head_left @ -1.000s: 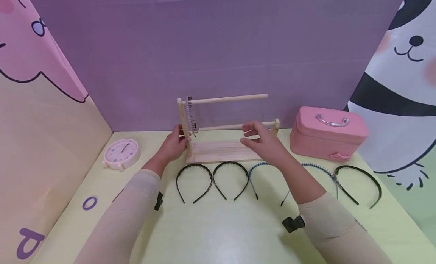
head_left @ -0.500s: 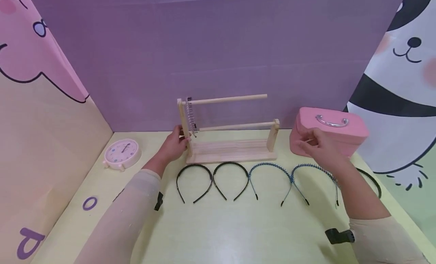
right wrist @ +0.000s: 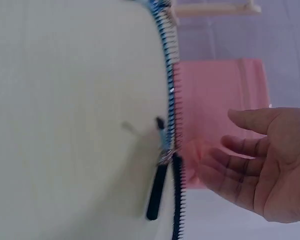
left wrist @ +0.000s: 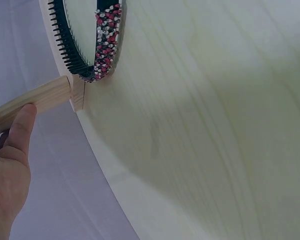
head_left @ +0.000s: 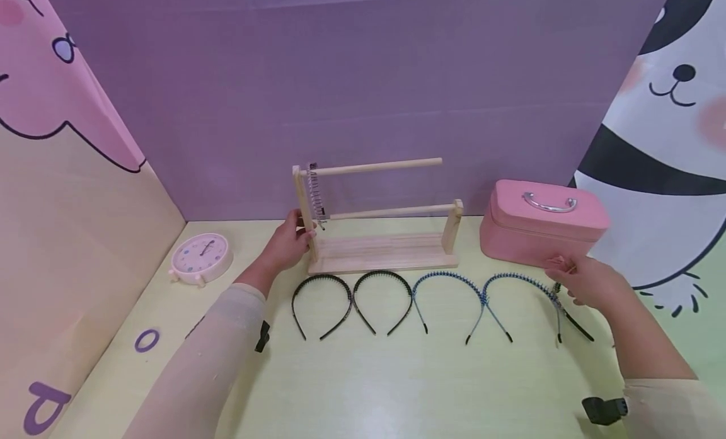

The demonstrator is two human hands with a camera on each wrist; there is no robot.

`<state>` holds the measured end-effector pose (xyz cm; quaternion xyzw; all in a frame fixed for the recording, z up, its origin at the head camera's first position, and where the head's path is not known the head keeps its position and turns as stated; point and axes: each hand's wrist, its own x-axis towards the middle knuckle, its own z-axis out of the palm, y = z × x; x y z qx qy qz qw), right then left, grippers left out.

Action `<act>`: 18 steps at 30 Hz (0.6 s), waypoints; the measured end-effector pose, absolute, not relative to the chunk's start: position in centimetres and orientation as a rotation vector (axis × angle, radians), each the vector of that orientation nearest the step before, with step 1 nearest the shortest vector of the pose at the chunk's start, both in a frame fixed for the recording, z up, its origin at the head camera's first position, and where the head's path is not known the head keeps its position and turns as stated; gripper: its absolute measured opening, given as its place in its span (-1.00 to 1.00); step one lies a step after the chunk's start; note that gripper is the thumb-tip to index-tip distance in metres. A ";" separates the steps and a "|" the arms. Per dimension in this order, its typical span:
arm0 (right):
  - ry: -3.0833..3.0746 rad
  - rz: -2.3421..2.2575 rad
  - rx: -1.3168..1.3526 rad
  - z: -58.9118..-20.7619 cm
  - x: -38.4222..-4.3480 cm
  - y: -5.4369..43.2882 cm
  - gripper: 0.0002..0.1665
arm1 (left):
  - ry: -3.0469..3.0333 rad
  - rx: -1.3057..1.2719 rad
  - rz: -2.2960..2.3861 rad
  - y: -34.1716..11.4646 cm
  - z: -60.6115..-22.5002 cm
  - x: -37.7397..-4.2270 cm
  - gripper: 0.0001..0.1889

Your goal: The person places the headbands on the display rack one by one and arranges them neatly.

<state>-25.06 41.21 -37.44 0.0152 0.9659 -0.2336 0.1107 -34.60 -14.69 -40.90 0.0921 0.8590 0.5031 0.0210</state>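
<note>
A wooden rack (head_left: 386,252) with two horizontal rods stands at the back. My left hand (head_left: 288,242) holds its left upright, fingers around the wood, as the left wrist view of the upright (left wrist: 45,95) also shows. A thin toothed headband (head_left: 315,193) hangs from the upper rod near that upright. On the right, my right hand (head_left: 598,285) reaches over the rightmost black headband (head_left: 581,327), covering much of it. In the right wrist view its fingers (right wrist: 242,172) are loosely bent, thumb apart, with nothing between them.
Two black headbands (head_left: 322,276) and two blue beaded headbands (head_left: 448,274) lie in a row before the rack. A pink case (head_left: 539,234) stands behind my right hand. At left are a pink clock (head_left: 201,256) and a purple ring (head_left: 147,340).
My right hand has moved from the rack's right side past the front of the pink case, down to the rightmost black headband. My left hand stays on the upright.
</note>
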 end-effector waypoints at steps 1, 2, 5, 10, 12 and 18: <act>2.795 -0.682 0.080 -37.8 -25.2 41.6 -0.30 | 2.666 0.283 1.557 -14.7 -40.9 -34.6 -0.45; 2.755 -0.679 0.118 -38.2 -25.4 42.0 -0.30 | 2.667 0.285 1.554 -14.7 -40.8 -34.6 -0.45; 2.645 -0.677 0.240 -39.1 -25.9 42.9 -0.40 | 2.673 0.294 1.550 -14.6 -40.7 -34.6 -0.45; 2.548 -0.672 0.314 -40.5 -26.6 43.4 -0.46 | 2.668 0.309 1.554 -14.7 -40.8 -34.6 -0.47; 2.536 -0.666 0.324 -40.8 -26.7 43.6 -0.47 | 2.665 0.314 1.551 -14.7 -40.9 -34.6 -0.47; 2.525 -0.701 0.322 -41.3 -27.2 43.7 -0.52 | 2.667 0.303 1.550 -14.8 -41.2 -34.6 -0.45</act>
